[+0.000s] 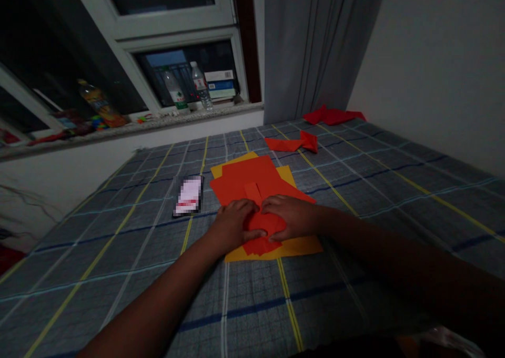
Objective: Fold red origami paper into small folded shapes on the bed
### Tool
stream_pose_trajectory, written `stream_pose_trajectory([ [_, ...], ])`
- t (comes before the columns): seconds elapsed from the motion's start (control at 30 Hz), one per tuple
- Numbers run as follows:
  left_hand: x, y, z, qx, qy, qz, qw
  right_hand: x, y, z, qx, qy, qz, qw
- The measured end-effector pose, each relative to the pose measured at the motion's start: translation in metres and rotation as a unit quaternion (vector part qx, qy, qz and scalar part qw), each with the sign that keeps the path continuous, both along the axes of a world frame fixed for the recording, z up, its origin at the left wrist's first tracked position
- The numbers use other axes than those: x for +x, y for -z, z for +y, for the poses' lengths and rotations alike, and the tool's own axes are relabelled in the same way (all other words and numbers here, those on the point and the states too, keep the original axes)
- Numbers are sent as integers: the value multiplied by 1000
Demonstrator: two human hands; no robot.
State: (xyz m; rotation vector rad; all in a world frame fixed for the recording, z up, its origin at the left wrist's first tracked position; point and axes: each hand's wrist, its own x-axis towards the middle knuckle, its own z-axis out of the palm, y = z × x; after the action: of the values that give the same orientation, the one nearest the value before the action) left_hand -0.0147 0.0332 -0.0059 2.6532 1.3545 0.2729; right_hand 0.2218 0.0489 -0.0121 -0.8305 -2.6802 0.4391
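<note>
A stack of orange-red paper sheets (244, 182) lies on a yellow sheet (294, 246) in the middle of a checked bedcover (355, 190). Both my hands press on a small folded piece of red paper (265, 227) on top of that stack. My left hand (232, 224) has its fingers curled down onto the paper's left side. My right hand (290, 217) is closed on its right side, thumb tucked under. The two hands almost touch at the fingertips.
A phone (188, 195) lies left of the sheets. More folded red paper pieces (294, 143) and a red pile (333, 116) sit farther back. A windowsill (130, 126) holds bottles (199, 84), books and small items. A grey curtain (315, 42) hangs behind.
</note>
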Motion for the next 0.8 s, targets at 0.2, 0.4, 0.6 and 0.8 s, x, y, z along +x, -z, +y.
stream_pose_trajectory([
  [0.2, 5, -5, -18, -12, 7, 46, 999, 1, -2, -1, -24, 1, -3, 1000],
  [0.4, 3, -16, -22, -102, 15, 57, 993, 4, -2, -1, -40, -5, 4, 999],
  [0.6, -1, -11, -13, -69, -18, -28, 997, 5, -4, -1, -55, -11, -19, 998],
  [0.8, 4, -3, -17, -49, -59, 27, 997, 8, -7, -3, -66, -4, -24, 998],
])
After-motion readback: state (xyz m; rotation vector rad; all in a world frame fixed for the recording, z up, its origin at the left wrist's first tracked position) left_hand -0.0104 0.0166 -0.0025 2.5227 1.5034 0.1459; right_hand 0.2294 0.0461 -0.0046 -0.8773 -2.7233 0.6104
